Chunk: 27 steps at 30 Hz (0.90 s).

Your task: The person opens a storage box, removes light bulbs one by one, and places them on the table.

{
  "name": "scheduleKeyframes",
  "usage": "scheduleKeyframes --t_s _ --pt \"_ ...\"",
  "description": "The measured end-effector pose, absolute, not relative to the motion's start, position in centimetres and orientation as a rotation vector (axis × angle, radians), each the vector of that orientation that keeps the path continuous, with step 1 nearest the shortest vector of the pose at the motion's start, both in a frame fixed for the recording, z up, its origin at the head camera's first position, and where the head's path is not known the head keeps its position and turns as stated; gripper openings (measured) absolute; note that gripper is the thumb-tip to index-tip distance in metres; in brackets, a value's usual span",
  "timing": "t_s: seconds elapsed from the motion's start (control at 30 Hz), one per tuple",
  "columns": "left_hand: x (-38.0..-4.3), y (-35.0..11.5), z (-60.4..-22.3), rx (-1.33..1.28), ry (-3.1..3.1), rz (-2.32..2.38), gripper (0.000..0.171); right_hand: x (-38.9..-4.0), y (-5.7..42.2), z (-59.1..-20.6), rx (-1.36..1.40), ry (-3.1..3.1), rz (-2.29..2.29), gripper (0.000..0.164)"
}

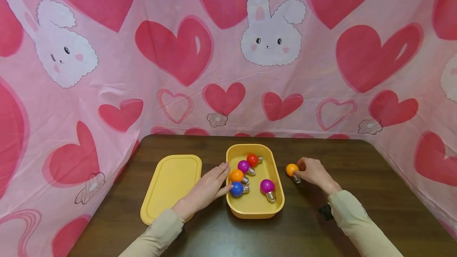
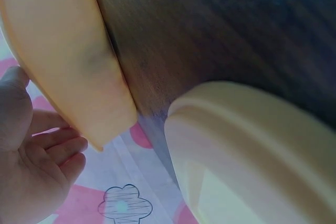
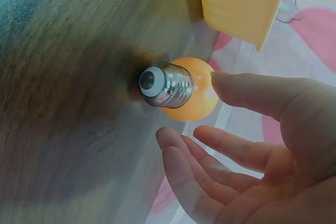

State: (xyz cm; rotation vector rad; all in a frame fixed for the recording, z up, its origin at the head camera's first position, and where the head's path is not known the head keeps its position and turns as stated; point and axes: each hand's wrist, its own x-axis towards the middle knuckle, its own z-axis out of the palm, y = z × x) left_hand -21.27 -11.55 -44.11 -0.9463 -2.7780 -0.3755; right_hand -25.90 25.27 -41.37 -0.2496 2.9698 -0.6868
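An orange light bulb [image 1: 291, 169] lies on the table right of the yellow box [image 1: 254, 214], its metal screw base toward the person. My right hand [image 1: 314, 173] is beside this bulb. In the right wrist view the thumb [image 3: 247, 90] meets the orange globe, while the other fingers curve below with a gap. My left hand [image 1: 210, 185] rests at the box's left rim, fingers extended along it. Inside the box lie a red bulb [image 1: 252, 159], two purple bulbs [image 1: 244, 166], another orange bulb [image 1: 237, 175] and a blue bulb [image 1: 237, 189].
A yellow lid [image 1: 171, 181] lies on the brown table [image 1: 221, 237] left of the box, partly under the left forearm in the head view. A pink curtain [image 1: 228, 66] with hearts and rabbits hangs behind the table and along its sides.
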Motion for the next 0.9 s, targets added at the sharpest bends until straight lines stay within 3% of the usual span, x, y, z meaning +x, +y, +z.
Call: scheduleKeyframes --t_s 0.9 --pt "-21.4 -11.6 -44.3 -0.965 -2.719 -0.383 0.065 -24.6 24.2 -38.7 -0.386 3.066 -0.654 0.044"
